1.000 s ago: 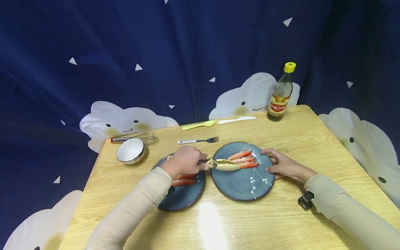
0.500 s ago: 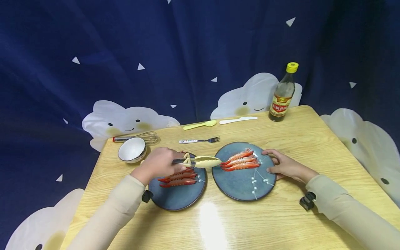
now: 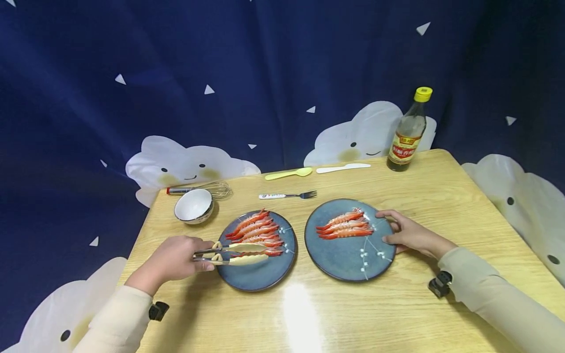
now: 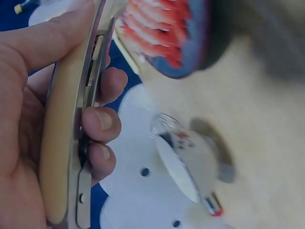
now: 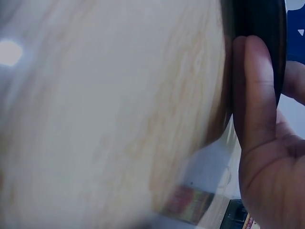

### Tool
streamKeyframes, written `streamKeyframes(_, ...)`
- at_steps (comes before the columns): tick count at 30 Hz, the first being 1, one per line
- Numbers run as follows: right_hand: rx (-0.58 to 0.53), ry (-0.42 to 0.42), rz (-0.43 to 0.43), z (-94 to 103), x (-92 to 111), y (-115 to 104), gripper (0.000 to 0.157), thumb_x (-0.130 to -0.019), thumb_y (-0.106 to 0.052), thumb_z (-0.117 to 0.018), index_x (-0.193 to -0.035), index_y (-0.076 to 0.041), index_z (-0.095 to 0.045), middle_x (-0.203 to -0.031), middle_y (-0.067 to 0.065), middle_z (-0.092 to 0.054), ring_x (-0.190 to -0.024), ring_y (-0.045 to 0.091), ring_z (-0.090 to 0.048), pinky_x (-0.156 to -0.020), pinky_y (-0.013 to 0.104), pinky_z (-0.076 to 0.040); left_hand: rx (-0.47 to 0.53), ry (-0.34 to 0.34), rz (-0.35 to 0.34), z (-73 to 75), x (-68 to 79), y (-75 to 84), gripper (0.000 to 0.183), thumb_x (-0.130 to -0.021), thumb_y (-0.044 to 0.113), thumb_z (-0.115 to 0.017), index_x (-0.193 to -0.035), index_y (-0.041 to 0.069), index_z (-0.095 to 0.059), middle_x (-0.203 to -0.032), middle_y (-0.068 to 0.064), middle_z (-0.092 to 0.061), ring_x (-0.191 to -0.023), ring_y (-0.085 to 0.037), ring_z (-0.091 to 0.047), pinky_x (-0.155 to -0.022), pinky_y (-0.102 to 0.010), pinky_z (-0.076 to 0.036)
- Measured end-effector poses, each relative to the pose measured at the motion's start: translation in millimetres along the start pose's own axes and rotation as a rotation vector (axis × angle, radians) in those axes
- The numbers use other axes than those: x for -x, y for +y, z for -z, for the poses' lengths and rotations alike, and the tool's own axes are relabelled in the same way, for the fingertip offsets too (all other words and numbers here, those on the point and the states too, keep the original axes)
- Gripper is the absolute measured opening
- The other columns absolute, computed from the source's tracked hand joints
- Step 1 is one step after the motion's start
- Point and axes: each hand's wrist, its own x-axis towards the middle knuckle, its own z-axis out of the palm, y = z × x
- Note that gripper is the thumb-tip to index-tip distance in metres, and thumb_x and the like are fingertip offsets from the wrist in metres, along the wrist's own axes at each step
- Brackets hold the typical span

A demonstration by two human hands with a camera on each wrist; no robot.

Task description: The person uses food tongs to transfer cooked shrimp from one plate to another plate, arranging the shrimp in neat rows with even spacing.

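In the head view my left hand (image 3: 178,257) grips a pair of tongs (image 3: 249,259) with cream handles and tips. Their tips hang over the front of the left blue plate (image 3: 260,281), apart from each other and holding no shrimp. Several red shrimp (image 3: 252,228) lie in a row on that plate, the nearest partly hidden by the tongs. More shrimp (image 3: 345,226) lie side by side on the right blue plate (image 3: 333,257). My right hand (image 3: 410,235) holds this plate's right rim. The right wrist view shows the rim between my thumb and fingers.
A white bowl (image 3: 193,206) stands in front of a whisk (image 3: 218,189) at the back left. Behind the plates lie a fork (image 3: 291,195), a yellow-green spoon (image 3: 287,173) and a white knife (image 3: 344,168). A yellow-capped sauce bottle (image 3: 406,139) stands at the back right.
My left hand has drawn the tongs leftward and toward me, from the right plate's shrimp to above the left plate. My right hand has stayed at the right plate's rim.
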Motion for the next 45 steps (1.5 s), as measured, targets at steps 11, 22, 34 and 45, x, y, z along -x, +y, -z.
streamKeyframes(11, -0.002, 0.0, 0.0, 1.5, -2, 4, 0.068, -0.079, 0.004, -0.056, -0.134, -0.011, -0.019, -0.116, 0.028, -0.042, -0.082, 0.032, -0.059, -0.061, 0.046, -0.047, 0.017, 0.016, 0.129, -11.5, 28.0, -12.5, 0.051, -0.066, 0.044, -0.069, -0.105, 0.012, -0.064, -0.084, 0.006, -0.063, -0.076, -0.015, -0.059, -0.065, -0.037, -0.043)
streamKeyframes(22, 0.01, 0.016, -0.009, -0.5, -2, 4, 0.067, -0.079, 0.005, -0.056, -0.133, -0.012, -0.021, -0.115, 0.027, -0.043, -0.081, 0.03, -0.059, -0.06, 0.045, -0.048, 0.038, -0.002, 0.182, -14.5, 36.0, -19.8, 0.056, -0.065, 0.051, -0.066, -0.106, 0.013, -0.063, -0.078, 0.01, -0.06, -0.067, -0.006, -0.053, -0.061, -0.034, -0.042)
streamKeyframes(34, 0.013, 0.004, -0.007, -1.4, 0, 1, 0.067, -0.08, 0.004, -0.056, -0.134, -0.011, -0.019, -0.117, 0.028, -0.041, -0.082, 0.03, -0.059, -0.06, 0.045, -0.048, 0.026, 0.017, 0.198, -14.4, 39.8, -18.3, 0.053, -0.064, 0.047, -0.07, -0.106, 0.014, -0.064, -0.075, 0.01, -0.059, -0.066, -0.007, -0.053, -0.06, -0.036, -0.042)
streamKeyframes(45, 0.008, 0.014, -0.01, -0.2, -1, 0, 0.067, -0.079, 0.004, -0.057, -0.133, -0.012, -0.02, -0.113, 0.026, -0.044, -0.081, 0.031, -0.059, -0.061, 0.046, -0.047, 0.022, 0.022, 0.195, -17.1, 42.5, -21.1, 0.054, -0.063, 0.047, -0.07, -0.105, 0.013, -0.064, -0.085, 0.004, -0.064, -0.076, -0.015, -0.059, -0.063, -0.037, -0.043)
